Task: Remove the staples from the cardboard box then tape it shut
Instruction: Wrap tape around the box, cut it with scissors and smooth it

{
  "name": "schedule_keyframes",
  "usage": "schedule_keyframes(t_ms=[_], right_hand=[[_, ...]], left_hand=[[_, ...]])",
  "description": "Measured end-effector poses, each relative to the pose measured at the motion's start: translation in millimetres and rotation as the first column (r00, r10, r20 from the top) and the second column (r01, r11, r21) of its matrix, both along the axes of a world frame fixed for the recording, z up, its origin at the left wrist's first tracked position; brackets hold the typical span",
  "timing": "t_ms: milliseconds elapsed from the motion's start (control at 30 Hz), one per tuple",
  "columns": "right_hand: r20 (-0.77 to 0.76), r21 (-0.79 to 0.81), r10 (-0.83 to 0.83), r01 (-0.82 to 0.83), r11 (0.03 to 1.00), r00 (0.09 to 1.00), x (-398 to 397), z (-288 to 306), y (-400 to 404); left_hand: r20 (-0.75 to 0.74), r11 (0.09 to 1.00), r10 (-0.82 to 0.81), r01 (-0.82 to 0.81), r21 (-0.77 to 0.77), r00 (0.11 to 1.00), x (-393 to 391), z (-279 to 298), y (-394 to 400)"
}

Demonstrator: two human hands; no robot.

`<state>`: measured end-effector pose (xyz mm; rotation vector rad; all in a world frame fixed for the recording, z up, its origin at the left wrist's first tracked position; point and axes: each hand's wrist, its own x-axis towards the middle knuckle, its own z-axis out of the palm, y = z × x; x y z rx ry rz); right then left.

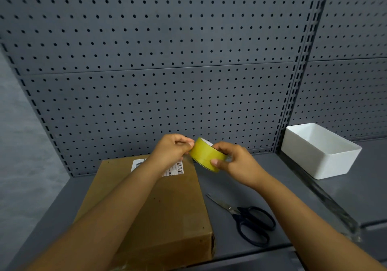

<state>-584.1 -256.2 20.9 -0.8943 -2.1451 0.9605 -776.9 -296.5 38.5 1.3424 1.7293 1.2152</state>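
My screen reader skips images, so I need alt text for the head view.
Two hands hold a yellow tape roll above a closed cardboard box: the right hand grips the roll, the left hand pinches at its edge. Scissors lie on the grey shelf right of the box, a white bin farther right.

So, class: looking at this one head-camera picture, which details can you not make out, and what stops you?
- Staples on the cardboard box: too small to tell, and the forearms cover part of the top.
- Shipping label: print too small, partly behind the left hand.
- Loose end of the tape roll: hidden by fingers.
- Box's near edge: cut off by the frame.
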Motion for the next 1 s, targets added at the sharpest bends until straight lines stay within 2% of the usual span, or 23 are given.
schedule_keyframes(t_ms=[133,233,467,567,633,733,800,933,1000], right_hand=[[-0.028,0.026,0.058,-0.057,0.998,0.998,-2.0,5.4,-3.6],[-0.04,0.027,0.109,-0.108,0.994,0.993,-3.8,8.7,-6.1],[-0.089,0.012,0.149,-0.148,0.989,0.985,-8.6,10.8,-9.1],[-0.093,0.02,0.151,-0.15,0.989,0.984,-8.8,11.4,-9.6],[-0.098,0.027,0.146,-0.144,0.989,0.984,-8.3,11.0,-8.5],[-0.125,0.019,0.15,-0.149,0.989,0.981,-7.2,11.4,-6.1],[-0.119,0.018,0.161,-0.16,0.987,0.98,-7.5,11.9,-5.6],[-0.073,0.017,0.162,-0.161,0.987,0.984,-10.8,12.4,-6.9],[0.002,0.062,0.123,-0.123,0.99,0.992,-13.5,12.6,-6.0]], left_hand=[[0.124,0.996,0.086,-0.086,-0.012,0.989,-2.2,-0.4,2.0],[0.151,0.995,0.104,-0.102,-0.021,0.983,-2.2,-3.2,1.6],[0.002,0.99,0.141,-0.141,0.021,0.99,3.9,-7.8,0.1],[-0.003,0.992,0.126,-0.126,0.027,0.992,1.7,-8.7,0.3],[0.054,0.995,0.09,-0.093,0.04,0.994,-2.6,-9.3,0.3],[0.215,0.999,-0.005,-0.002,0.032,0.977,-10.6,-8.9,-0.5],[0.246,0.999,-0.035,0.031,0.02,0.969,-15.1,-8.6,-0.5],[0.2,1.0,0.003,-0.005,0.01,0.98,-13.8,-8.9,-0.1],[0.149,0.999,0.033,-0.035,0.006,0.988,-11.6,-9.5,0.1]])
